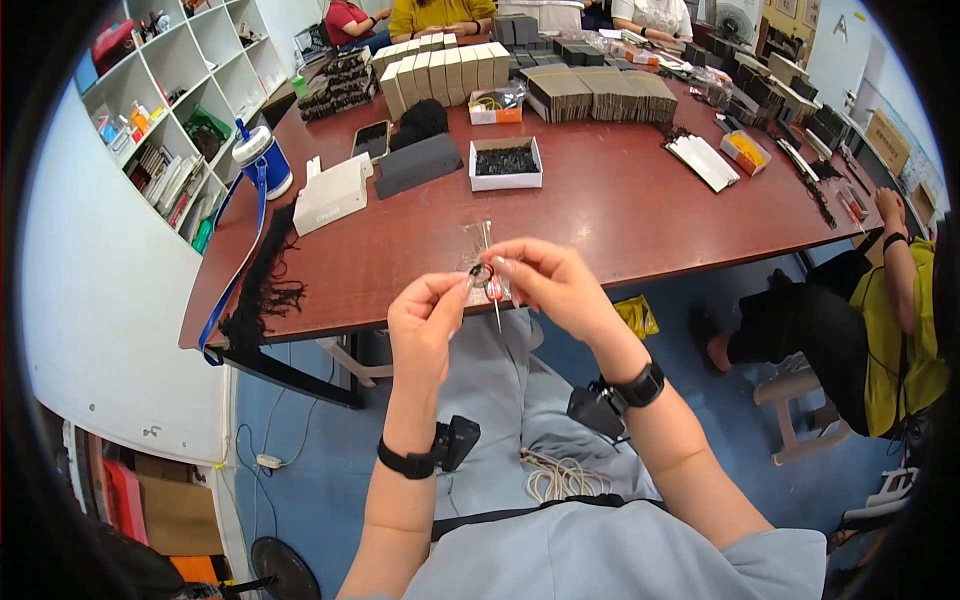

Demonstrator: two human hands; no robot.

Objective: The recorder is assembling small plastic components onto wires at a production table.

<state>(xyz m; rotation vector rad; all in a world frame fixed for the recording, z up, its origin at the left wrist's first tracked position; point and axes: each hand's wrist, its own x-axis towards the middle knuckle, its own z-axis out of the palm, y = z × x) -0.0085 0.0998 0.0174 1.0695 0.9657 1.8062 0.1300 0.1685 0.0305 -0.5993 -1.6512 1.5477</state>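
Observation:
My left hand (430, 312) and my right hand (552, 280) meet over the near edge of the dark red table (620, 215). Thumb and fingers of each are pinched on a small loop of black cord (482, 272) stretched between them. Just under the loop shows a small red and white thing with a pointed metal tip (496, 295); whether it hangs or lies there I cannot tell. Behind my fingers lies a clear plastic bag (478, 238). Farther back, a white box (505, 180) holds many small black pieces.
Dark and light cartons (420, 162) (335, 195), a blue-and-white jug (262, 160) and a bundle of black cords (262, 285) stand or lie at left. Stacked grey boxes (600, 98) line the far side. At right, another person (900, 330) sits near white strips (702, 160).

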